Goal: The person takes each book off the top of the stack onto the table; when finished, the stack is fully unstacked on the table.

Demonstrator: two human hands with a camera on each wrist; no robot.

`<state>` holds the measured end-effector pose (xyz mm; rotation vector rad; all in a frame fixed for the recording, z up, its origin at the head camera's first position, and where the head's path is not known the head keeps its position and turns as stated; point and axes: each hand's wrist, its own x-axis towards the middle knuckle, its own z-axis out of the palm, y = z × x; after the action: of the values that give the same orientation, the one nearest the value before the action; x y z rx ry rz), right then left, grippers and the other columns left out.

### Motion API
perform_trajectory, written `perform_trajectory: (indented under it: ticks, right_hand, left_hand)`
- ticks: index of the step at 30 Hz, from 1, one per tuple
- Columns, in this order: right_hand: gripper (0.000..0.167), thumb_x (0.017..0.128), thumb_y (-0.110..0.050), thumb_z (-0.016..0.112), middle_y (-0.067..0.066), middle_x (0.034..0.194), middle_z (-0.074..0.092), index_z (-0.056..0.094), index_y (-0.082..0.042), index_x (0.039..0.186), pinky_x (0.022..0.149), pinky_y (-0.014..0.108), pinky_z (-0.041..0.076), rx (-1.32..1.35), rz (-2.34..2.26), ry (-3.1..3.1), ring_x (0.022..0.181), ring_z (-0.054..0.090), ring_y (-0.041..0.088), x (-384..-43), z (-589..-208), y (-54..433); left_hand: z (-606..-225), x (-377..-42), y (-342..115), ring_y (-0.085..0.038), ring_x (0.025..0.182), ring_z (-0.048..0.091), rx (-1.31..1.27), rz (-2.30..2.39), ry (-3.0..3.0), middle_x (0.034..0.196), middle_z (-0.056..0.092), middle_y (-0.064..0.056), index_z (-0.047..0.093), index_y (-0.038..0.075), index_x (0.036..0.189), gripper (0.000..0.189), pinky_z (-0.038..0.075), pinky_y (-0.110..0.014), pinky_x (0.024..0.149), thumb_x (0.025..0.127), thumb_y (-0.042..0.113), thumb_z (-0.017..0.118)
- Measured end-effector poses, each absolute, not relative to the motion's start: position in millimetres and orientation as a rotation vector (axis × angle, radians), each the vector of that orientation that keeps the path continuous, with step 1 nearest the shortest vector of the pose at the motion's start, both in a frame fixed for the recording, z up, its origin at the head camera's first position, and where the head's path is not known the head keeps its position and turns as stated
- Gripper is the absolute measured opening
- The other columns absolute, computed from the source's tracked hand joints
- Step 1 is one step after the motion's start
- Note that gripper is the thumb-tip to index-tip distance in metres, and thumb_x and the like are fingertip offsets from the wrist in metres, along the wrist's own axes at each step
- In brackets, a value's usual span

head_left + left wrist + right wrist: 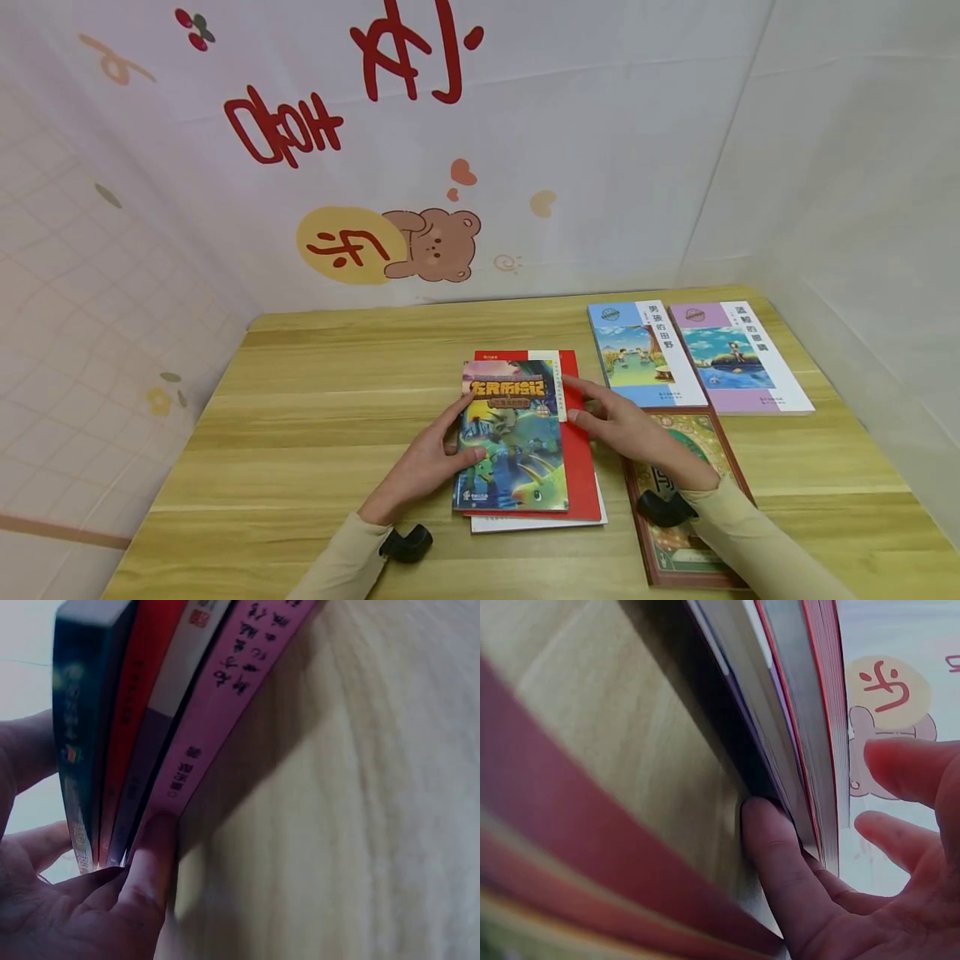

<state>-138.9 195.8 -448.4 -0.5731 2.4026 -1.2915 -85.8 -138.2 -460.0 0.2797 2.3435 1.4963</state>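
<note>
A stack of several books lies at the table's middle. Its top is a dinosaur-cover comic book (517,467), above a red book (581,475) that sticks out on the right; a white edge shows lowest. In the left wrist view the spines include a pink spine (202,727) at the bottom. My left hand (423,467) lies along the stack's left side, fingers touching the spines and thumb over the top cover. At the right side, my right hand (626,425) touches the page edges with extended fingers; its thumb (907,769) is apart from the pages.
A blue-and-white book (637,392) and a purple-and-white book (723,398) lie side by side at the back right. Under my right forearm is a brown-framed book (663,558). White printed cloth (600,125) stands behind the wooden table (300,433).
</note>
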Motion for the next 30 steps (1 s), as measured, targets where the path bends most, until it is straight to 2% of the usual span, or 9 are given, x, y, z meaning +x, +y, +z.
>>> perform_trajectory:
  ticks: [3, 5, 8, 12, 15, 17, 20, 26, 30]
  right_hand:
    - [0.064, 0.106, -0.033, 0.061, 0.018, 0.141, 0.056, 0.038, -0.011, 0.161, 0.094, 0.046, 0.053, -0.566, -1.252, 2.422, 0.104, 0.066, 0.020, -139.8, -447.4, 195.3]
    - [0.064, 0.105, -0.034, 0.062, 0.018, 0.142, 0.055, 0.039, -0.010, 0.160, 0.094, 0.047, 0.052, -0.579, -1.229, 2.439, 0.106, 0.064, 0.021, -139.9, -447.2, 195.2]
    - [0.062, 0.105, -0.033, 0.062, 0.019, 0.141, 0.055, 0.042, -0.007, 0.158, 0.093, 0.046, 0.052, -0.606, -1.211, 2.455, 0.108, 0.063, 0.022, -139.5, -447.1, 194.5]
    - [0.060, 0.105, -0.033, 0.063, 0.020, 0.140, 0.053, 0.046, -0.006, 0.155, 0.090, 0.043, 0.053, -0.605, -1.194, 2.469, 0.108, 0.062, 0.025, -139.0, -447.8, 194.0]
    - [0.060, 0.104, -0.033, 0.064, 0.020, 0.141, 0.052, 0.047, -0.007, 0.155, 0.091, 0.043, 0.052, -0.582, -1.191, 2.469, 0.112, 0.059, 0.028, -139.4, -448.9, 193.9]
    - [0.060, 0.103, -0.033, 0.065, 0.020, 0.142, 0.052, 0.048, -0.008, 0.155, 0.093, 0.044, 0.052, -0.568, -1.192, 2.463, 0.114, 0.058, 0.030, -139.6, -449.3, 193.8]
    - [0.061, 0.102, -0.034, 0.066, 0.021, 0.142, 0.051, 0.048, -0.007, 0.155, 0.093, 0.045, 0.052, -0.566, -1.190, 2.456, 0.116, 0.057, 0.032, -140.2, -448.8, 194.1]
    - [0.063, 0.102, -0.035, 0.067, 0.021, 0.142, 0.050, 0.047, -0.009, 0.155, 0.093, 0.044, 0.053, -0.537, -1.190, 2.437, 0.113, 0.059, 0.031, -140.7, -447.3, 194.5]
    - [0.064, 0.102, -0.035, 0.067, 0.021, 0.143, 0.049, 0.045, -0.010, 0.157, 0.094, 0.044, 0.053, -0.525, -1.192, 2.413, 0.112, 0.061, 0.029, -140.0, -445.6, 194.9]
  left_hand:
    - [-458.1, -85.3, -140.1, -0.029, 0.103, 0.073, 0.269, 1.503, 2.337, 0.168, 0.021, -0.024, 0.025, 0.027, 0.166, 0.083, 0.060, -0.036, 0.084, 0.099, 0.033, 0.072]
    - [-457.7, -85.3, -141.3, -0.026, 0.101, 0.073, 0.270, 1.488, 2.361, 0.167, 0.024, -0.024, 0.028, 0.026, 0.166, 0.079, 0.059, -0.038, 0.087, 0.099, 0.033, 0.072]
    - [-458.1, -85.0, -143.8, -0.029, 0.109, 0.070, 0.289, 1.480, 2.396, 0.165, 0.029, -0.025, 0.034, 0.022, 0.163, 0.074, 0.058, -0.041, 0.091, 0.100, 0.030, 0.071]
    - [-459.3, -84.4, -147.2, -0.036, 0.130, 0.056, 0.272, 1.493, 2.420, 0.163, 0.036, -0.020, 0.042, 0.021, 0.160, 0.068, 0.057, -0.044, 0.095, 0.099, 0.027, 0.072]
    - [-459.8, -84.0, -149.8, -0.040, 0.137, 0.049, 0.261, 1.510, 2.426, 0.162, 0.039, -0.017, 0.045, 0.021, 0.158, 0.066, 0.054, -0.047, 0.099, 0.099, 0.026, 0.073]
    - [-459.9, -83.7, -151.5, -0.043, 0.136, 0.050, 0.263, 1.533, 2.410, 0.161, 0.040, -0.018, 0.046, 0.021, 0.158, 0.065, 0.054, -0.050, 0.099, 0.099, 0.025, 0.073]
    - [-460.6, -84.0, -153.9, -0.042, 0.131, 0.056, 0.268, 1.584, 2.341, 0.160, 0.040, -0.021, 0.044, 0.020, 0.159, 0.065, 0.056, -0.047, 0.097, 0.100, 0.024, 0.072]
    - [-461.6, -83.6, -158.5, -0.036, 0.112, 0.070, 0.213, 1.770, 2.052, 0.159, 0.035, -0.030, 0.036, 0.020, 0.162, 0.068, 0.062, -0.040, 0.082, 0.102, 0.017, 0.067]
    - [-462.0, -80.6, -162.1, -0.032, 0.105, 0.073, 0.139, 1.821, 2.005, 0.162, 0.031, -0.028, 0.038, 0.023, 0.162, 0.068, 0.062, -0.041, 0.081, 0.101, 0.017, 0.069]
